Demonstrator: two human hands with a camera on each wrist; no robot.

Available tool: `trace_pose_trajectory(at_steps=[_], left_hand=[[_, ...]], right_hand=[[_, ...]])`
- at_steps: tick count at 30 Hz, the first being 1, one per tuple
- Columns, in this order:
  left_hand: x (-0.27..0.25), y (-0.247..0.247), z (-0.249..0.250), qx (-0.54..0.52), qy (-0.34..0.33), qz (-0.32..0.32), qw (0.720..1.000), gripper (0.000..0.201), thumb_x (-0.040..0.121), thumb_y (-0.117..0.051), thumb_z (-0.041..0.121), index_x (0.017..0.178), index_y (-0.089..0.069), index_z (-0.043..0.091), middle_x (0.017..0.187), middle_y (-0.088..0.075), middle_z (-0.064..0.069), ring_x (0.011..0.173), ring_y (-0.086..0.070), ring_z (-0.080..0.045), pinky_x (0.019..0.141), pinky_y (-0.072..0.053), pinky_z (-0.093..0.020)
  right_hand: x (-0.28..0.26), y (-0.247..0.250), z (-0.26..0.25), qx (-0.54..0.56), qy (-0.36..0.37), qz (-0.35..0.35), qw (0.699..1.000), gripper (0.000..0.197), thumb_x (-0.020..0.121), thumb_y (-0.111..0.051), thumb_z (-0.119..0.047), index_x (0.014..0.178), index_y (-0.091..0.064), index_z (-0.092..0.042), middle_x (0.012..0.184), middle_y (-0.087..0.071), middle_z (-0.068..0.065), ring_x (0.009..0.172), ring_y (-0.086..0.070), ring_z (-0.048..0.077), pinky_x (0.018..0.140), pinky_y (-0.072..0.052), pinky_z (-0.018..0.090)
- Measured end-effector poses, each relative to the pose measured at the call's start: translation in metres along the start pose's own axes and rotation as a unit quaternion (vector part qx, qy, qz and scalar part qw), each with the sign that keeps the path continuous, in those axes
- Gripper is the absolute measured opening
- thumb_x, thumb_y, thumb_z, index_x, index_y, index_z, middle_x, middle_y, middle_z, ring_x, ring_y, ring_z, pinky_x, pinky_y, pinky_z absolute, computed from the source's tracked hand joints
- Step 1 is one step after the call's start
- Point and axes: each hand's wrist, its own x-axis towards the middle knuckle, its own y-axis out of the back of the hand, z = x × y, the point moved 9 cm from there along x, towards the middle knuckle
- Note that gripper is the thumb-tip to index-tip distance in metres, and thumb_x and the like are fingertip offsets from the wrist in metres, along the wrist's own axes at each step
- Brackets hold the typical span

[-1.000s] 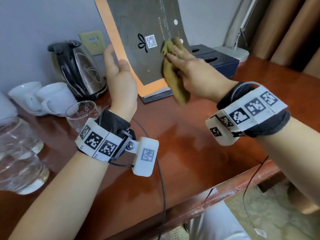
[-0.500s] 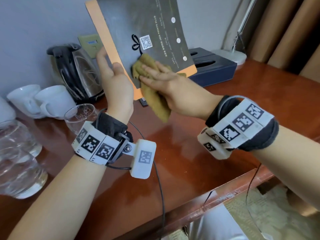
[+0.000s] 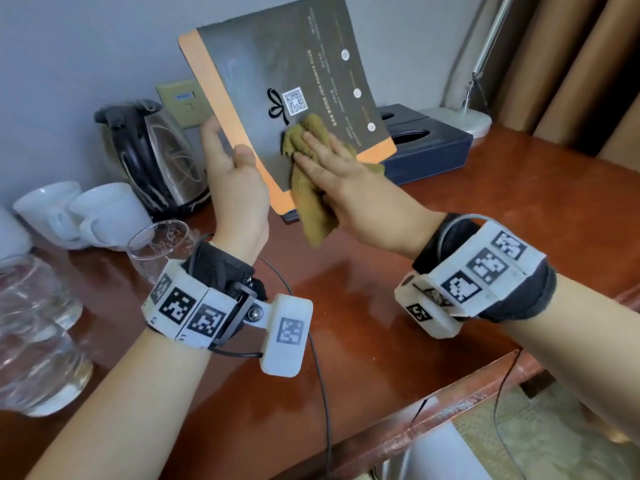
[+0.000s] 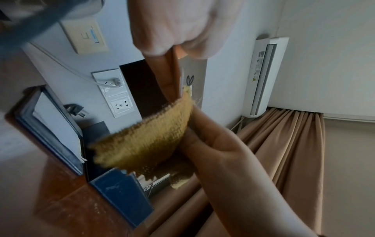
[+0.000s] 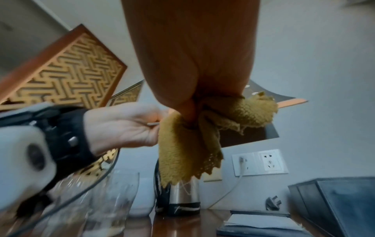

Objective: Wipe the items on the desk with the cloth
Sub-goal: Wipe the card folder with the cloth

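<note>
A dark grey card (image 3: 277, 64) with an orange border is tilted up above the desk. My left hand (image 3: 235, 174) grips its left edge, thumb on the front and fingers behind. My right hand (image 3: 332, 164) lies flat on the card's lower part and presses a mustard cloth (image 3: 311, 202) against it with straight fingers; the cloth's loose end hangs below the palm. The left wrist view shows the cloth (image 4: 146, 141) and right hand (image 4: 219, 152) edge-on against the card. In the right wrist view the cloth (image 5: 182, 152) bunches under my hand beside the left hand (image 5: 121, 125).
On the red-brown desk (image 3: 415, 220) a steel kettle (image 3: 156, 157), white cups (image 3: 104, 213), a glass (image 3: 159, 244) and glass jars (image 3: 34, 341) crowd the left. A navy tissue box (image 3: 426, 147) and lamp base (image 3: 464, 116) stand behind the card. Curtains hang at right.
The right hand slid the cloth down and to the left across the card, from near the QR code to the lower part. The left hand lifted the card's lower edge off the desk.
</note>
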Motion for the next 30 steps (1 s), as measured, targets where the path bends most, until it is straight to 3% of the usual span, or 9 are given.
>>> trace_pose_trajectory(at_steps=[3,5,8,11,14,21,25,28,30], left_hand=[[-0.003,-0.005,0.000,0.004,0.011,-0.017,1.000,0.041,0.096,-0.025,-0.004,0.120,-0.040,0.026,0.111,-0.058,0.006,0.098,-0.056,-0.015,0.100,-0.044,-0.043],[-0.004,-0.006,-0.002,0.001,0.020,-0.025,0.999,0.040,0.094,-0.027,0.002,0.124,-0.040,0.025,0.120,-0.057,0.002,0.108,-0.056,-0.019,0.104,-0.042,-0.050],[-0.005,-0.009,-0.002,0.006,0.015,-0.039,0.999,0.043,0.091,-0.029,0.005,0.125,-0.042,0.027,0.135,-0.051,-0.003,0.126,-0.048,-0.022,0.109,-0.036,-0.052],[-0.007,-0.013,-0.005,0.006,0.011,-0.048,0.999,0.048,0.095,-0.025,-0.006,0.109,-0.045,0.035,0.118,-0.058,0.004,0.108,-0.056,-0.015,0.107,-0.040,-0.043],[-0.007,-0.015,-0.008,0.013,0.014,-0.055,0.998,0.050,0.093,-0.026,-0.007,0.104,-0.047,0.037,0.103,-0.056,0.010,0.095,-0.052,-0.012,0.098,-0.042,-0.037],[-0.019,-0.025,-0.015,0.017,0.069,-0.076,0.995,0.047,0.098,-0.027,-0.005,0.094,-0.049,0.035,0.093,-0.057,0.012,0.084,-0.055,-0.010,0.085,-0.046,-0.029],[-0.008,-0.011,-0.021,0.010,0.108,-0.046,0.993,0.045,0.099,-0.025,-0.003,0.097,-0.052,0.033,0.093,-0.059,0.012,0.083,-0.057,-0.008,0.089,-0.050,-0.035],[0.001,-0.001,-0.021,0.010,0.106,-0.025,0.994,0.044,0.099,-0.024,-0.003,0.100,-0.051,0.032,0.096,-0.058,0.010,0.081,-0.057,-0.009,0.083,-0.050,-0.034],[0.000,0.000,-0.019,0.004,0.117,-0.020,0.993,0.043,0.100,-0.024,-0.002,0.101,-0.050,0.033,0.096,-0.059,0.010,0.077,-0.058,-0.006,0.076,-0.052,-0.031]], right_hand=[[0.005,0.024,0.047,0.023,-0.121,0.031,0.992,0.073,0.085,-0.038,0.011,0.150,-0.013,-0.012,0.159,0.001,0.011,0.147,0.002,0.026,0.119,-0.007,0.036],[0.001,0.038,0.082,0.038,-0.230,0.035,0.972,0.072,0.087,-0.036,0.009,0.151,-0.011,-0.011,0.159,0.004,0.010,0.147,0.002,0.024,0.118,-0.011,0.035],[-0.005,0.041,0.080,-0.029,-0.268,0.009,0.963,0.074,0.086,-0.039,0.009,0.150,-0.008,-0.008,0.158,0.011,0.010,0.146,0.008,0.025,0.116,-0.015,0.049],[-0.004,0.026,0.034,-0.105,-0.141,-0.019,0.984,0.091,0.078,-0.054,0.011,0.151,-0.002,-0.009,0.157,0.016,0.010,0.146,0.010,0.026,0.113,-0.014,0.050],[0.000,0.016,-0.005,-0.075,-0.004,-0.021,0.997,0.078,0.085,-0.040,0.013,0.150,-0.005,-0.011,0.158,0.008,0.009,0.146,0.004,0.025,0.116,-0.010,0.036],[0.035,0.066,0.069,-0.025,-0.132,0.061,0.989,0.071,0.083,-0.035,0.010,0.149,-0.019,-0.011,0.159,-0.004,0.008,0.145,-0.015,0.023,0.113,-0.018,0.026],[0.018,0.043,0.047,0.014,-0.013,0.015,1.000,0.055,0.091,-0.038,-0.007,0.145,-0.032,-0.006,0.157,-0.013,0.009,0.145,-0.015,0.021,0.111,-0.008,0.012],[-0.012,0.001,0.012,-0.025,0.087,-0.090,0.992,0.072,0.088,-0.048,-0.041,0.147,-0.026,-0.006,0.158,-0.007,0.010,0.144,0.002,0.018,0.118,-0.005,0.028],[-0.016,-0.004,0.006,-0.087,0.113,-0.073,0.987,0.074,0.087,-0.062,-0.030,0.146,-0.027,-0.004,0.156,-0.012,0.016,0.145,-0.006,0.029,0.117,-0.016,0.041]])
